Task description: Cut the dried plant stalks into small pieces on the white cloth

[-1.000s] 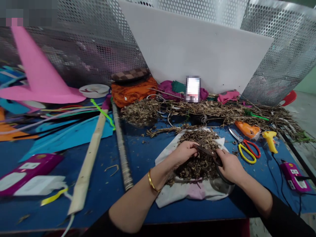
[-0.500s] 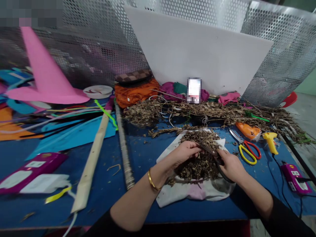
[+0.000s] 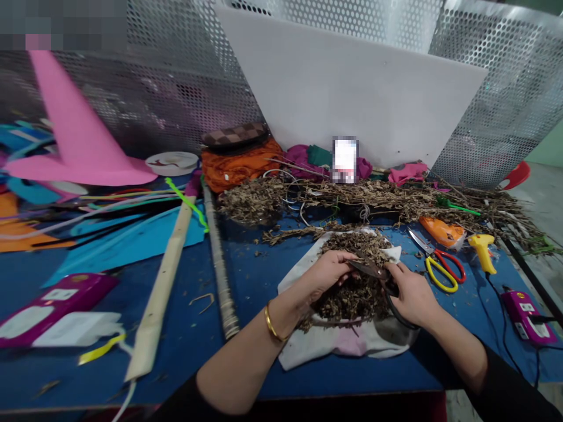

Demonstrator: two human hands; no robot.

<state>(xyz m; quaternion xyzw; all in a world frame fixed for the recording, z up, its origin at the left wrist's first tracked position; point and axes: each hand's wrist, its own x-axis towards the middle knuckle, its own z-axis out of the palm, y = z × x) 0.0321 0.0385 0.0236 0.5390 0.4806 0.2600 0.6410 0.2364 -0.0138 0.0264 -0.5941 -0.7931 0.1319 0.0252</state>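
Observation:
In my right hand (image 3: 413, 293) is a pair of dark scissors (image 3: 372, 269), gripped by the black handles. Their blades point left, slightly parted, toward the fingertips of my left hand (image 3: 333, 269). Those fingertips are pinched together above a heap of dry, crumbled brown leaves (image 3: 347, 302); whatever small piece they hold is too hidden to make out. Under the heap lies a white cloth (image 3: 299, 346) with a pale pink patch, spread on the blue table (image 3: 259, 357).
Yellow-and-red-handled scissors (image 3: 441, 274) and a yellow glue gun (image 3: 481, 249) lie at right. Dry twigs (image 3: 387, 199) run along the back, before a lit phone (image 3: 345, 158). On the left are a wooden stick (image 3: 162, 293), a wrapped rod (image 3: 220, 264) and a pink pointed hat (image 3: 79, 129).
The blades of the scissors have come apart a little near my left fingertips. Both hands stay in almost the same place over the leaves.

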